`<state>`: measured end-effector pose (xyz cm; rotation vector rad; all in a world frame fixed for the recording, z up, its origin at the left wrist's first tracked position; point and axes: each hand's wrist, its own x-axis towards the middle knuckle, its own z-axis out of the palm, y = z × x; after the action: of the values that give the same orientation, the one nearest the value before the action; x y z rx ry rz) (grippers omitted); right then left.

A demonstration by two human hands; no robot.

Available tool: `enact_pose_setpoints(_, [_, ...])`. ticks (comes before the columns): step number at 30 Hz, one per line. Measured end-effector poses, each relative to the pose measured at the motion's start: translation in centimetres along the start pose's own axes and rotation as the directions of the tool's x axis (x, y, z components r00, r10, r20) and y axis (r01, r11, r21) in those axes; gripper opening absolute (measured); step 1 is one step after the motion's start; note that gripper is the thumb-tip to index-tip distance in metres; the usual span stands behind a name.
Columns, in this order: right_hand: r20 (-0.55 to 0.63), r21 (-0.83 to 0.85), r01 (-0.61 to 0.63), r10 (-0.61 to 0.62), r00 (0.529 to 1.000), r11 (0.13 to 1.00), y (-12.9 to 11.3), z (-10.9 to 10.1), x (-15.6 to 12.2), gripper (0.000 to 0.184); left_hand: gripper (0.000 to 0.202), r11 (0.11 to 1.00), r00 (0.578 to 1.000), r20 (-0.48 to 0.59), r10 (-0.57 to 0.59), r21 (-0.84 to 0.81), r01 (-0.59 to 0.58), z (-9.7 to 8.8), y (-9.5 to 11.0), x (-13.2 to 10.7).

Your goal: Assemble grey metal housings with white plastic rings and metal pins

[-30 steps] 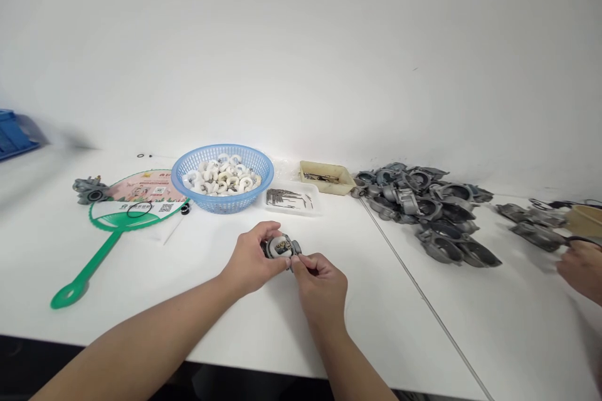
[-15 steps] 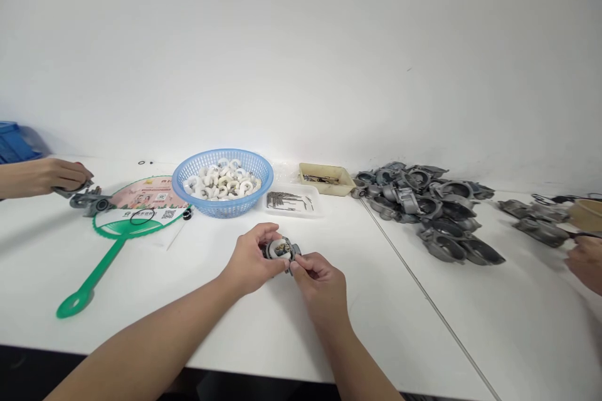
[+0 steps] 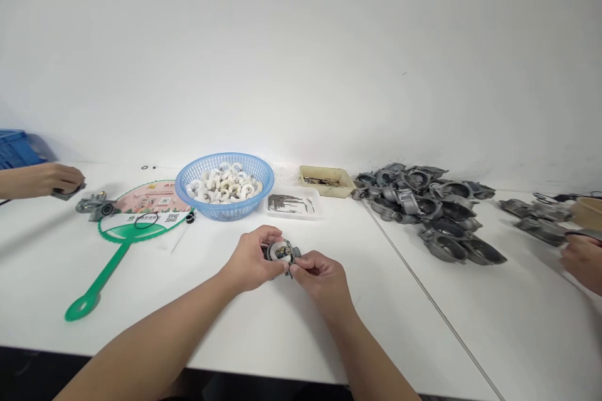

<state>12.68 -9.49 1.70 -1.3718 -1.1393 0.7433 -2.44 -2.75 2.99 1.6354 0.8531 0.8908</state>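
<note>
My left hand [image 3: 251, 260] grips a small die-cast carburetor body [image 3: 281, 252] from the left, just above the white table. Its round opening faces up, with small brass-coloured parts showing inside. My right hand [image 3: 323, 280] pinches the carburetor's right side between thumb and fingers. These fingers hide its lower edge, and I cannot tell whether they also hold a smaller part.
Beyond my hands are a blue basket [image 3: 224, 160] of white rings, a white tray [image 3: 294, 216] of metal pins, a cream tray [image 3: 327, 177], and a heap of grey castings [image 3: 426, 210]. A green fan [image 3: 108, 269] lies left. Co-workers' hands [image 3: 47, 180] [image 3: 583, 260] work at both sides.
A co-worker's hand has come in from the left, above a carburetor on the table. My hands have stayed nearly still, holding the carburetor.
</note>
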Motion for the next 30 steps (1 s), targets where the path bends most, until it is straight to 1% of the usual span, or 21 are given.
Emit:
enact_pose_setpoints(3, [0.055,-0.127,0.182,-0.176,0.983,0.975,-0.2,-0.7,0.1,0.016,0.054,1.0,1.0,0.017,-0.004,-0.014,0.004,-0.1,-0.1,-0.1])
enact_pose_setpoints(5, [0.132,-0.17,0.267,-0.247,0.96,0.949,-0.5,-1.2,0.2,0.015,0.056,1.0,1.0,0.028,-0.006,-0.027,0.006,-0.2,-0.1,-0.2])
enact_pose_setpoints(10, [0.306,-0.242,0.385,-0.306,0.902,0.891,-1.0,-2.2,1.0,0.012,0.059,0.999,0.999,0.039,0.025,-0.026,-0.024,-0.6,-0.4,-0.3])
enact_pose_setpoints(13, [0.372,-0.244,0.432,-0.328,0.868,0.868,-1.4,-2.5,1.7,0.008,0.06,0.999,0.999,0.043,0.032,-0.019,-0.031,-0.7,-0.4,-0.3])
enact_pose_setpoints(17, [0.426,-0.262,0.49,-0.356,0.832,0.831,-2.2,-2.6,2.7,0.002,0.062,0.999,0.997,0.059,0.039,0.031,-0.041,-0.9,0.3,-0.4])
enact_pose_setpoints(20, [0.475,-0.262,0.529,-0.369,0.798,0.807,-2.6,-2.5,3.4,0.009,0.062,0.997,0.996,0.074,0.047,0.049,-0.051,-1.2,0.7,-0.5])
enact_pose_setpoints(22, [0.5,-0.224,0.537,-0.377,0.78,0.813,-2.4,-2.4,3.6,0.013,0.062,0.997,0.995,0.083,0.054,0.048,-0.058,-1.3,0.8,-0.4])
enact_pose_setpoints(24, [0.496,-0.189,0.526,-0.381,0.78,0.83,-1.9,-2.3,3.6,0.019,0.063,0.997,0.993,0.098,0.068,0.042,-0.072,-1.5,0.8,-0.4])
enact_pose_setpoints(27, [0.463,-0.194,0.483,-0.355,0.813,0.854,-1.1,-2.1,3.5,0.029,0.066,0.996,0.991,0.108,0.081,0.039,-0.085,-1.8,0.7,-0.3])
enact_pose_setpoints(30, [0.427,-0.194,0.45,-0.338,0.839,0.871,-0.6,-1.9,3.3,0.031,0.064,0.99,0.992,0.078,0.095,0.097,-0.102,-2.0,0.9,-0.4])
